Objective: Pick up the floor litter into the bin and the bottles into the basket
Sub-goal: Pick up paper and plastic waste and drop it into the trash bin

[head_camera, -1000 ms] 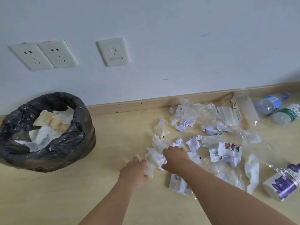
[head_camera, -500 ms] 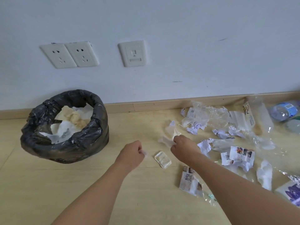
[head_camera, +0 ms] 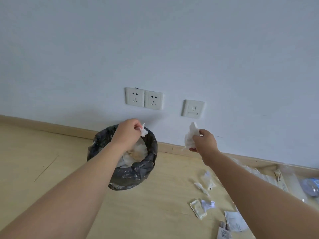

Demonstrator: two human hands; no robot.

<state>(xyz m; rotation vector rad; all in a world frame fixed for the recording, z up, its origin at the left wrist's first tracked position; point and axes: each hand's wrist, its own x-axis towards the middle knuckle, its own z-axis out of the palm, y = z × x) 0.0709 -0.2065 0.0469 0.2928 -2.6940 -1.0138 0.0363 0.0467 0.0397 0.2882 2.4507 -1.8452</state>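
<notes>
**Hands holding paper scraps at the bin**

Hands reach forward from the bottom of the view, both arms bare. The left hand (head_camera: 128,131) is over the bin (head_camera: 124,176), its fingers pinched closed on a small white scrap (head_camera: 143,131) that hangs just past the fingertips, above the bin's far rim. The right hand (head_camera: 204,141) is to the right of the bin, raised in front of the wall, gripping a larger crumpled white tissue (head_camera: 190,138). The tissue's long axis runs roughly up and down, one end pointing up toward the wall plate (head_camera: 193,108) and the other trailing down below the fingers.

The bin sits on the floor against the skirting board (head_camera: 169,149), directly beneath the left hand and forearm. It is lined with a black bag, and white and tan paper (head_camera: 136,152) already lies inside. Its opening faces up.

Below and to the right of the right hand, more litter lies on the pale wooden floor (head_camera: 43,152): a twisted clear wrapper (head_camera: 206,182), a small flat sachet (head_camera: 197,208) lying at a slant, a crumpled white paper (head_camera: 208,204) touching it, and printed packets (head_camera: 234,221) near the bottom edge. Under the right forearm, clear plastic film (head_camera: 253,171) is spread along the skirting. At the far right edge, a blue-tinted bottle (head_camera: 310,186) lies on its side, partly cut off.

Above the left hand, a double wall socket (head_camera: 144,98) is set in the white wall.
</notes>
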